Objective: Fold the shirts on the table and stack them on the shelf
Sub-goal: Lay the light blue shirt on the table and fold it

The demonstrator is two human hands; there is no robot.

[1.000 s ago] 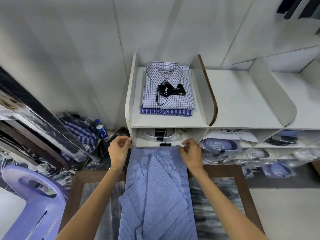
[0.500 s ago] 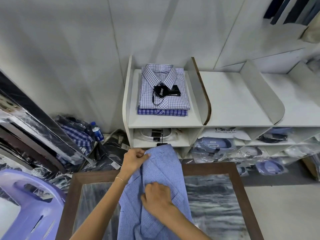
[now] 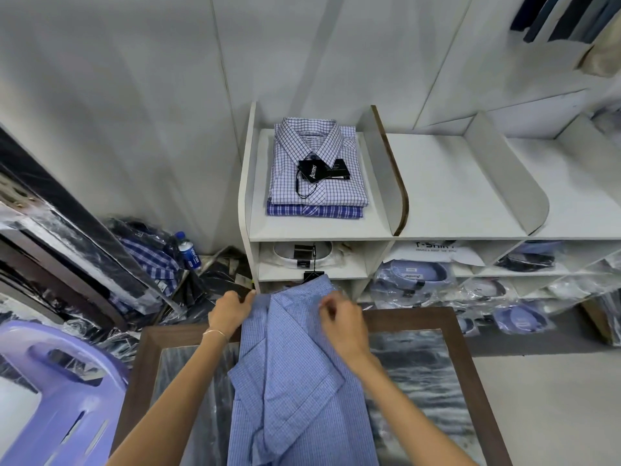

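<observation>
I see the shirt (image 3: 295, 375) lying along the middle of the table (image 3: 470, 381), its top over the far edge, shelf (image 3: 319, 228) behind the table, two folded shirts (image 3: 317, 173) stacked in its left top compartment, chair (image 3: 50, 391) left of the table.

The shirt (image 3: 295, 375) on the table is light blue with a fine check. On the white shelf (image 3: 319, 228), a white shirt with a dark windowpane check (image 3: 319, 173) (black tag on it) tops a deeper blue plaid one (image 3: 314, 211). The near-left chair (image 3: 57, 391) is lilac; the table's frame (image 3: 470, 375) is dark brown.
</observation>
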